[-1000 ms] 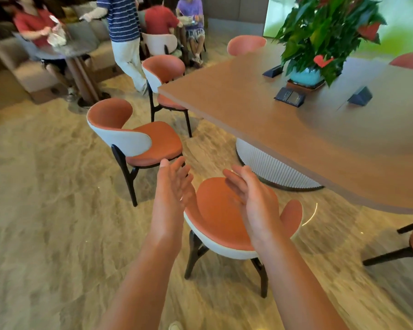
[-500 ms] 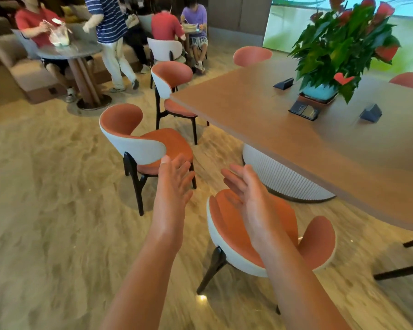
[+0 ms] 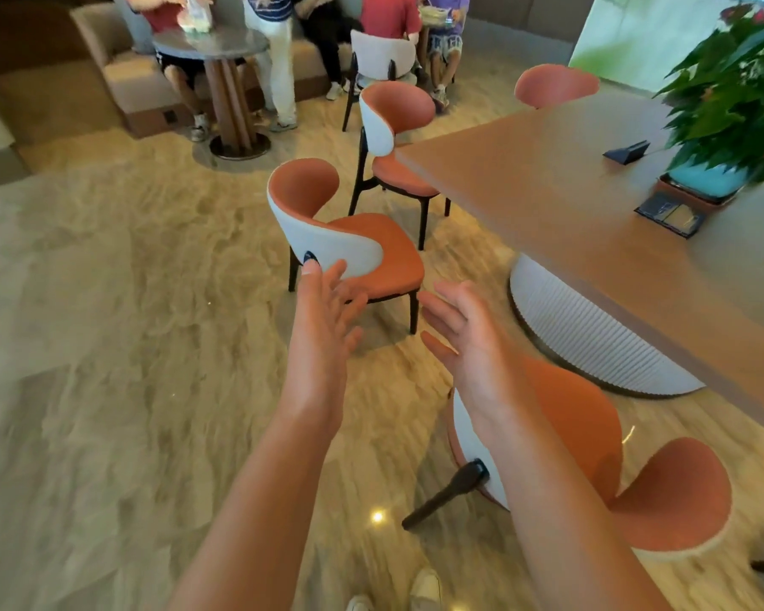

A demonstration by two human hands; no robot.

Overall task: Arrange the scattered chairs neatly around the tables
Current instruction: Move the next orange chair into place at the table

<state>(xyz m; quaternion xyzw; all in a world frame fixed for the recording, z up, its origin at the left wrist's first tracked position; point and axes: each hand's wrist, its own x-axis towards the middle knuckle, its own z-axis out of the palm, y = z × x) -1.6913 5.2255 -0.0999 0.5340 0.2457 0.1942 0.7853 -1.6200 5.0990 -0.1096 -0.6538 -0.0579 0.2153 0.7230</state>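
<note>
Both grips hang spread and hold nothing: from the head camera I see my left hand (image 3: 327, 319) reaching toward the middle chair (image 3: 349, 244), off the desk (image 3: 548, 191) corner; contact unclear. Right hand (image 3: 464, 341) hovers above the nearest chair (image 3: 592, 456).

single head-worn view, looking forward and down past both forearms; chairs (image 3: 349, 240) close ahead, long table (image 3: 548, 187) at right.
</note>
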